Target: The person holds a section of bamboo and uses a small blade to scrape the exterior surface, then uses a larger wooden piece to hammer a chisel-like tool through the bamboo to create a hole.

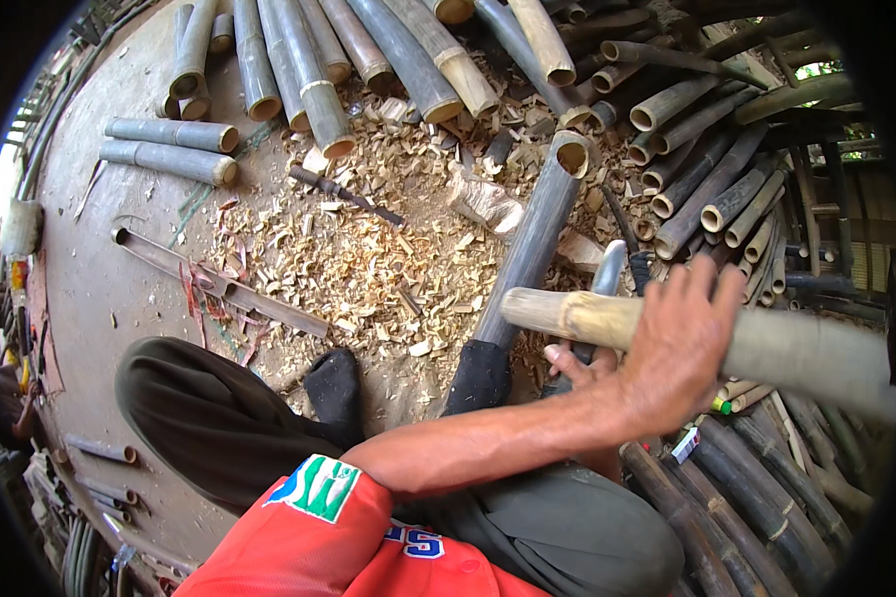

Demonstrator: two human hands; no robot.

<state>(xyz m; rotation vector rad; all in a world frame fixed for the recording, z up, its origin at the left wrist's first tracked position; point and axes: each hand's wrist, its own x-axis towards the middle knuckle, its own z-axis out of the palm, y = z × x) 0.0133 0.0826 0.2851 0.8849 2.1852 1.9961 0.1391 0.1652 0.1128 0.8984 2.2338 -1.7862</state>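
Observation:
My left hand [679, 343] reaches across to the right and is closed over a pale, peeled bamboo pole [577, 316] that lies crosswise and runs off to the right. My right hand [570, 360] is mostly hidden under my left forearm; only a few fingers show, curled around the dark handle of a knife whose grey blade [607, 271] points away from me. A grey-green bamboo pole [533, 244] lies lengthwise under the pale one, its near end against my black-socked foot [481, 376].
Wood chips [368, 259] cover the floor ahead. Cut bamboo poles are stacked at the back [368, 50] and on the right [707, 199], with dark poles [747, 497] beside my right leg. A split bamboo strip [219, 284] and two short sections [169, 147] lie to the left.

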